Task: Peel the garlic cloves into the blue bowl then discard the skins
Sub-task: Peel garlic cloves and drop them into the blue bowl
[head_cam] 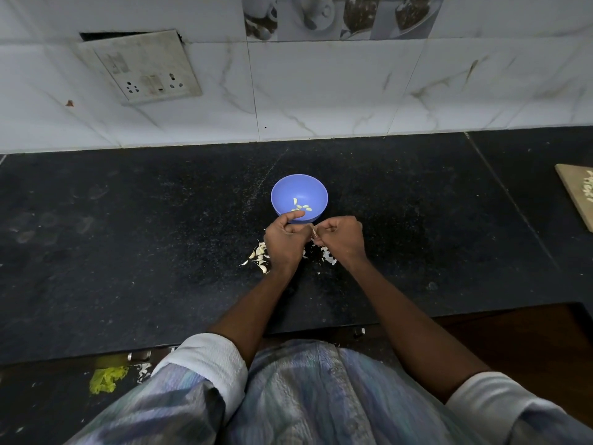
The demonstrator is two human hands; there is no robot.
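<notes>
Though near the blue bowl [278, 194], one garlic clove [314, 234] in both hands' pinching grip.

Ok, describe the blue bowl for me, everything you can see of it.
The blue bowl is small, round and plain, and looks like matte plastic in a periwinkle shade. It stands upright and open on the black speckled counter, near the middle, just beyond the person's hands. A few pale peeled garlic cloves lie at its bottom; the rest of its inside is bare. The left hand covers its near rim, forefinger stretched across it; whether they touch cannot be told.
</notes>
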